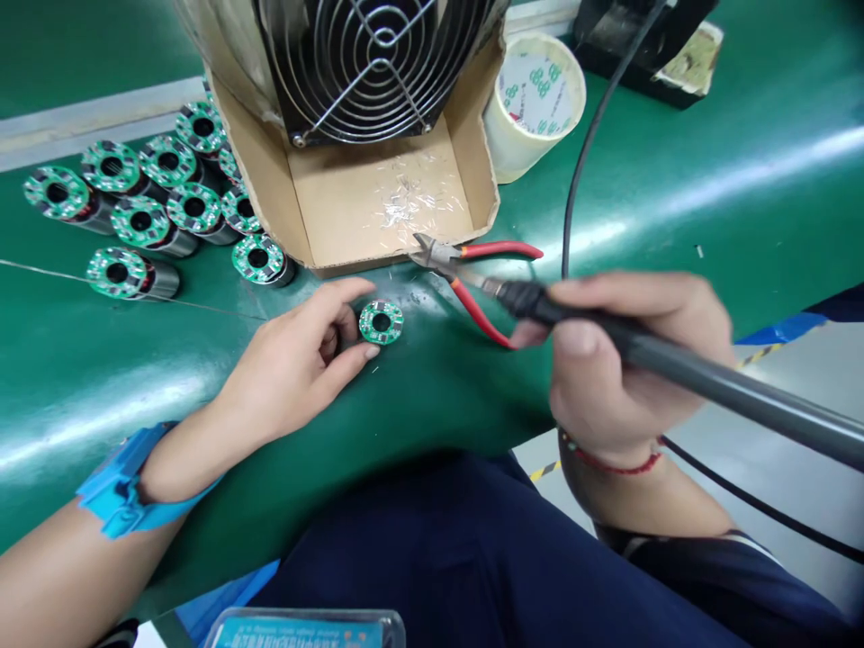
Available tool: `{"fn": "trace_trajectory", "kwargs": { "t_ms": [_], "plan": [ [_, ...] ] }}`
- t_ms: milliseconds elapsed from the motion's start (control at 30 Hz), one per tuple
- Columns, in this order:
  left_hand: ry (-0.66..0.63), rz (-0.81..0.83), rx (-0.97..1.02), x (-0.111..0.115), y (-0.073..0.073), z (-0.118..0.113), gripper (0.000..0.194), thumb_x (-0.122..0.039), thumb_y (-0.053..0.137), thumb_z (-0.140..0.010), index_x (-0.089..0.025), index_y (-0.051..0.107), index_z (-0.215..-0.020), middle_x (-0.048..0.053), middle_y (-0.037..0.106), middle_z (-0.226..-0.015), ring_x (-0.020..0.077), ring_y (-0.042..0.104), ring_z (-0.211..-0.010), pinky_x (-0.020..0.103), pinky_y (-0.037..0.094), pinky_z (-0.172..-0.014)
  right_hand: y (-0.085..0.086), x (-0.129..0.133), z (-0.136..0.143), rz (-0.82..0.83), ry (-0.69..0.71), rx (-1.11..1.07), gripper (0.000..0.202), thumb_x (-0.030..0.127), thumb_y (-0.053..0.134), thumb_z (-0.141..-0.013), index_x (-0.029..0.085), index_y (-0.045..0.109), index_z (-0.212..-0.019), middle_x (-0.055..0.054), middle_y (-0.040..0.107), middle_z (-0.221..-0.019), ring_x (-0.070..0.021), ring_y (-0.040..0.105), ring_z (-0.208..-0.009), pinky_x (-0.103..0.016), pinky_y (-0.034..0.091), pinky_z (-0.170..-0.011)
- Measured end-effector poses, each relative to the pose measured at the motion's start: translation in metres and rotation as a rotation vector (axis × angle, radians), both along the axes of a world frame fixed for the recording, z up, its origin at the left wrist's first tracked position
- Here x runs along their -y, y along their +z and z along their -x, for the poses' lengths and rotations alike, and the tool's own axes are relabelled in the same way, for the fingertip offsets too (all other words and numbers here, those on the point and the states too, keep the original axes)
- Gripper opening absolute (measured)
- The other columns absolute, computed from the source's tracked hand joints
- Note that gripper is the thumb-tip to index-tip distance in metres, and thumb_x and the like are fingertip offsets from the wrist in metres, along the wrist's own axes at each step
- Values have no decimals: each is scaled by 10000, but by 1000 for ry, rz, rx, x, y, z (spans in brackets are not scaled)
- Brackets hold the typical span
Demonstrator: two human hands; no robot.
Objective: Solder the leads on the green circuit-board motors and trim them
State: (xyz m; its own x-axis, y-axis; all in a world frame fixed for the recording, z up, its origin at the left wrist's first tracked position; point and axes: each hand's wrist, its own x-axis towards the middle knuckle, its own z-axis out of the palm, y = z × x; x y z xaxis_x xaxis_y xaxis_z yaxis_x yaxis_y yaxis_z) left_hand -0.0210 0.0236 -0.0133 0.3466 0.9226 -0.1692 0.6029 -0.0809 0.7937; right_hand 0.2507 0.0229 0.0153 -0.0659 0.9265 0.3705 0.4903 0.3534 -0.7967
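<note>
Fingers (343,293) and thumb of the left hand (290,351) curve around the near-left side of a round green circuit board (393,322) on a glossy green table (432,414), the thumb tip at its rim, though whether they pinch it cannot be told. The right hand (641,342) pinches the black grip of a soldering iron (681,367), its blurred tip angled left across red-handled cutters (442,256). The cutters lie with their blades at the front edge of a cardboard tray (330,207) strewn with fine metal clippings (405,202), a black fan (384,38) at its back. Left of the tray stand metal cylinders topped with similar boards (176,202); to its right sits a roll of tape (540,99)
</note>
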Motion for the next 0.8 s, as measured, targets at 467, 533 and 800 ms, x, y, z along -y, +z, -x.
{"fn": "trace_trajectory", "kwargs": {
  "t_ms": [467, 533, 800],
  "plan": [
    [87, -87, -80, 4, 1, -11, 403, -354, 701, -909, -199, 619, -1271, -23, 618, -807, 70, 479, -574, 214, 391, -568, -55, -43, -40, -61, 268, 489, 1157, 625, 908, -661, 134, 379, -1565, -288, 474, -1561, -523, 490, -1419, -776, 396, -1118],
    [106, -74, -43, 5, 3, -10, 426, -427, 708, -907, -206, 612, -1258, -16, 624, -835, 66, 481, -581, 214, 406, -578, -59, -39, -39, -111, 222, 554, 904, 457, 884, -696, 166, 496, -1460, -212, 655, -1315, -447, 650, -1172, -702, 529, -969],
    [47, -213, -65, 10, 8, -11, 387, -402, 762, -885, -191, 612, -1172, -44, 545, -772, 53, 423, -588, 202, 364, -598, -31, -20, -29, -251, 361, 571, 438, 190, 610, -872, 205, 543, -1305, -108, 707, -1021, -247, 626, -816, -395, 566, -695]
  ]
}}
